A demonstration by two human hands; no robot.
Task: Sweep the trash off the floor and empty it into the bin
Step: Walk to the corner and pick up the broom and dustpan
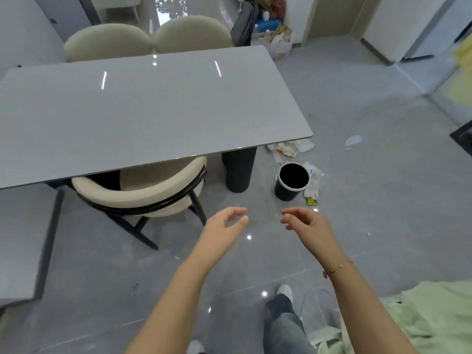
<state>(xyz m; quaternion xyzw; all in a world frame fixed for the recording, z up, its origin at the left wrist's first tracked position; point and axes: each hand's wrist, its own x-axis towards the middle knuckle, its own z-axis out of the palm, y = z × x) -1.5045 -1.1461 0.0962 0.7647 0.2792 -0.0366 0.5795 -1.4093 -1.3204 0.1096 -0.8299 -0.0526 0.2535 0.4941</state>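
Trash: we see crumpled paper and wrappers (pixel 288 148) on the floor at the table's near right corner, just far of the bin; more paper (pixel 313 183) lies against the bin's right side, with a yellow-green wrapper at its near end.
Scraps: a pale flat scrap (pixel 353 140) lies apart to the right of the first heap, and a tiny white bit (pixel 368 234) lies farther right and nearer.
Bin (pixel 291 181): black, round, white-rimmed, upright on the floor just right of the table leg; its mouth is open and dark, and we cannot tell what is inside.
Left hand (pixel 221 229): we hold it out over the floor, near of the bin, fingers loosely curved, grasping nothing.
Right hand (pixel 307 224): held out beside the left, apart from it, fingers relaxed and bent a little, also released; a thin bracelet (pixel 338 267) sits on the wrist.
Floor (pixel 370 200): grey glossy tiles with bright light spots.
Table (pixel 143 111): grey, glossy, long, filling the left and middle; a dark round leg (pixel 238 169) stands under its near right corner.
Chairs: one cream chair (pixel 143 190) with a black frame is tucked under the near edge; two cream chair backs (pixel 148 39) show at the far edge.
Clutter (pixel 265 24): bags and a dark backpack are piled at the far wall.
Our body: a jeans leg (pixel 283 325) and a white shoe (pixel 284 290) show below, pale green cloth (pixel 434 315) at the near right.
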